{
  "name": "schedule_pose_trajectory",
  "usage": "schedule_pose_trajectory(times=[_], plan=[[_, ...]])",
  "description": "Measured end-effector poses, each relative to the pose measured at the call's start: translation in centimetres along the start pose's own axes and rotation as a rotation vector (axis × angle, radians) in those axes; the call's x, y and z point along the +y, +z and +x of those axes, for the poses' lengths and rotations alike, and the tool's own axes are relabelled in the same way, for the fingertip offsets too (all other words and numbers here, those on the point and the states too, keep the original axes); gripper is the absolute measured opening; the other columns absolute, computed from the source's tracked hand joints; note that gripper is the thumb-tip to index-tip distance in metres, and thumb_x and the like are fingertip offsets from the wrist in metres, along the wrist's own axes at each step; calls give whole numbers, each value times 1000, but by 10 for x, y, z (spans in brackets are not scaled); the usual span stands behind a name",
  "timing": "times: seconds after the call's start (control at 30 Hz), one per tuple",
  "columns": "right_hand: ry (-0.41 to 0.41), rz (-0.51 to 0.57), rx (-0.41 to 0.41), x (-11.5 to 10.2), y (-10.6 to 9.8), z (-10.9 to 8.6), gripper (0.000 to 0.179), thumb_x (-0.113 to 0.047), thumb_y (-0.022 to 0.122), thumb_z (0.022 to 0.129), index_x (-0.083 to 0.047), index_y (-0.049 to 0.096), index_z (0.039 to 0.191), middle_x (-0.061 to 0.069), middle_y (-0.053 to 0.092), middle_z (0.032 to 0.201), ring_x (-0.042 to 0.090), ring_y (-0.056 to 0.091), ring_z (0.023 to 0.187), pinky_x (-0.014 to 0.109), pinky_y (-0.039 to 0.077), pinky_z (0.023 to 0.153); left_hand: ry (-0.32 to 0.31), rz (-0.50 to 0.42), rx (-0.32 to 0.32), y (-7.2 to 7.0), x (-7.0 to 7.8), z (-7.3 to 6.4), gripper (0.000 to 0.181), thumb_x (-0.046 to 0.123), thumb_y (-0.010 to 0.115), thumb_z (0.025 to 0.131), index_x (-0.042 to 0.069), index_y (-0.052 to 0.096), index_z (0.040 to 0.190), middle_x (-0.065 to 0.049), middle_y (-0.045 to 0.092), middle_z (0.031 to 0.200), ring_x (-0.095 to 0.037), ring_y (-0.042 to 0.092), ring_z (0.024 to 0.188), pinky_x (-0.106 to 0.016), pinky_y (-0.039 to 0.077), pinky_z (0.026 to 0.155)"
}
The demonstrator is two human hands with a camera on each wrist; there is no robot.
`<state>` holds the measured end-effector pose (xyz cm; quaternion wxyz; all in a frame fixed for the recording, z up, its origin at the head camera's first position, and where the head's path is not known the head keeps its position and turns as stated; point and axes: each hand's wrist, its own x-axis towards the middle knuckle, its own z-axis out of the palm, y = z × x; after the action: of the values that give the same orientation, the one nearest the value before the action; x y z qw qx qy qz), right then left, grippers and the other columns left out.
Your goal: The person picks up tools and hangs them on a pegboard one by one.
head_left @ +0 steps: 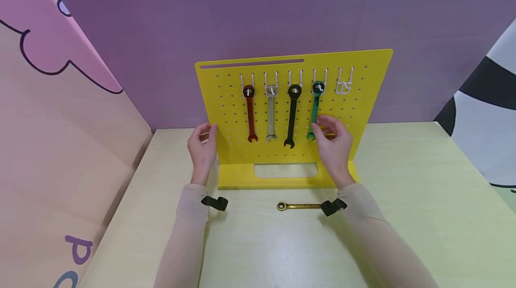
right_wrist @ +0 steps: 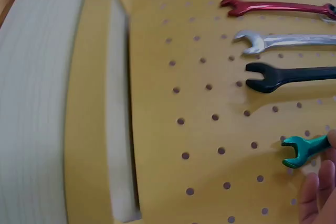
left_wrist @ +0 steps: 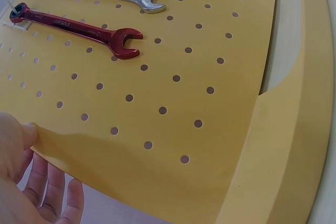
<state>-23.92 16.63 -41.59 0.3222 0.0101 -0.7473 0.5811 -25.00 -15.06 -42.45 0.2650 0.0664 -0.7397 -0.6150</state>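
Note:
A yellow pegboard (head_left: pixel 282 160) stands upright on the table. My left hand (head_left: pixel 203 151) grips its left edge, thumb on the front face and fingers behind, as the left wrist view shows. My right hand (head_left: pixel 335 144) pinches the lower shaft of a green wrench (head_left: pixel 315 109), whose ring end is at a hook. In the right wrist view the green wrench's open jaw (right_wrist: pixel 299 151) points away from the fingers. To its left hang a black wrench (head_left: pixel 292 115), a silver wrench (head_left: pixel 271 115) and a red wrench (head_left: pixel 250 115), ring ends up.
A gold wrench (head_left: pixel 300 206) lies on the table in front of the board, its right end hidden by the right wrist camera (head_left: pixel 333 207). A white hook (head_left: pixel 344 86) at the board's right bears no wrench. Behind stands a purple backdrop (head_left: pixel 250 15).

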Motion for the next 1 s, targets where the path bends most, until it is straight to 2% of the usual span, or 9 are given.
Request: schedule_pose_trajectory(times=[0.07, 0.17, 0.4, 0.77, 1.0], plan=[[-59, -31, 10, 1, 0, -1, 25, -15, 78, 99, -1, 75, 119, 10, 78, 110, 4, 56, 79, 15, 45, 69, 2, 1, 2, 0, 0, 0, 31, 25, 70, 105, -1, 74, 121, -20, 72, 119, -31, 64, 102, -18, 50, 81], [-122, -71, 18, 1, 0, -3, 24, -12, 79, 97, 0, 75, 118, 16, 77, 111, 5, 54, 77, 14, 46, 70, 4, 4, 5, 0, 0, 0, 30, 24, 71, 105, -1, 74, 122, -20, 72, 119, -31, 64, 102, -18, 50, 81], [-218, -134, 28, 6, 2, -4, 24, -9, 80, 95, 2, 76, 116, 18, 78, 110, 29, 60, 78, 21, 46, 73, 3, 2, 14, 0, 0, 0, 29, 23, 71, 104, -1, 74, 121, -20, 73, 118, -31, 65, 101, -14, 50, 78], [-233, -181, 23, 12, 0, -9, 25, -7, 81, 93, 2, 75, 116, 21, 75, 103, 34, 62, 78, 19, 45, 73, -18, 5, -5, -1, 2, -1, 32, 26, 70, 105, 0, 73, 123, -19, 71, 121, -29, 63, 102, -18, 51, 81], [-222, -200, 8, 13, -1, -11, 24, -8, 81, 93, 1, 75, 115, 20, 75, 103, 34, 63, 80, 20, 45, 73, 8, 0, 4, 0, -1, 0, 32, 26, 71, 104, 0, 74, 121, -20, 72, 119, -27, 64, 100, -17, 50, 79]])
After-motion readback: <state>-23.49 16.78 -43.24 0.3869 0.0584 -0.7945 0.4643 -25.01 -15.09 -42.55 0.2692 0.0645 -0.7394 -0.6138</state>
